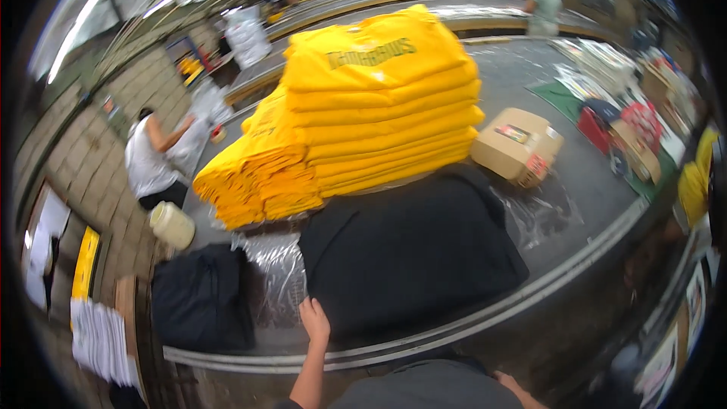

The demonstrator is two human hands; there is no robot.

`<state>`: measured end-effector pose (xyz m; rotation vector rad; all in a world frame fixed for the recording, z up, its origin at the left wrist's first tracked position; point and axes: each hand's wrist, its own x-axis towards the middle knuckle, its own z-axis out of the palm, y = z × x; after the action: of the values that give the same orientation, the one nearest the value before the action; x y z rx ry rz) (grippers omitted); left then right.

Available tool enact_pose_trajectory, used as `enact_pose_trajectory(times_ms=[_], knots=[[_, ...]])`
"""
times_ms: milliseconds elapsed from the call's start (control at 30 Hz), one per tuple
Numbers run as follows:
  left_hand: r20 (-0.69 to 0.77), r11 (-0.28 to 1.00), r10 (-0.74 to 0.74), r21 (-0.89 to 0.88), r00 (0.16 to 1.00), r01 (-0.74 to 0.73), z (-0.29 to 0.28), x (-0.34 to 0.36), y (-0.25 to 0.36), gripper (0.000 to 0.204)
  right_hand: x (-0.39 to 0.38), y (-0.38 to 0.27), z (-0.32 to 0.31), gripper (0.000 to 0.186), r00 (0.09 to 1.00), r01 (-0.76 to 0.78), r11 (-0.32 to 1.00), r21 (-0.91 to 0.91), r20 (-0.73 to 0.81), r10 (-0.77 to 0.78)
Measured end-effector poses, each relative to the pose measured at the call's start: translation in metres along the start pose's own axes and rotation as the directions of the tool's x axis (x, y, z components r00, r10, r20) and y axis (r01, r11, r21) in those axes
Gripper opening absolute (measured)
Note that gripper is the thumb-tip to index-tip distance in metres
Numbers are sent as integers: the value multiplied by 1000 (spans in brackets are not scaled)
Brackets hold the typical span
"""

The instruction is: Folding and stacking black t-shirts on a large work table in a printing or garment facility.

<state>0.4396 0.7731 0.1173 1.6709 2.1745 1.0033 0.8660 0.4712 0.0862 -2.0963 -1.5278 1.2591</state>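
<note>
A black garment (413, 250) lies spread on the table in front of me, with its near edge close to the metal table rim. My left hand (316, 320) is at its lower left edge, fingers together and seemingly pinching the cloth. Low in the view, beside my body, my right hand (501, 379) shows only in part; its fingers are hidden. Behind the black garment rises a tall stack of folded yellow shirts (379, 121), dark print on the top one. Clear plastic (276, 265) lies left of the garment, with a folded black bundle (201, 295) beyond it.
A brown cardboard box (515, 144) sits right of the yellow stack. A pale plastic jar (173, 225) is at the table's left side. A person in a white top (151, 155) is at the far left. Papers and small items (621, 121) cover the right side.
</note>
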Motion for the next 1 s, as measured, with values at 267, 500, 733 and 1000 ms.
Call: enact_pose_trajectory(times_ms=[267, 500, 733, 1000], knots=[[17, 995, 78, -58, 997, -77, 11, 5, 3, 35, 20, 84, 124, 37, 960, -142, 840, 523, -135, 246], [58, 986, 165, -28, 985, -164, 3, 14, -11, 31, 2, 4, 126, 37, 736, -369, 748, 551, -319, 597], [-56, 833, 547, -59, 835, -550, -23, 0, 82, 41, 0, -12, 154, 29, 637, 48, 380, 924, -321, 701], [280, 498, 856, -673, 435, -547, 12, -84, 186, 29, 6, 3, 151, 39, 887, 54, 539, 840, -289, 361]])
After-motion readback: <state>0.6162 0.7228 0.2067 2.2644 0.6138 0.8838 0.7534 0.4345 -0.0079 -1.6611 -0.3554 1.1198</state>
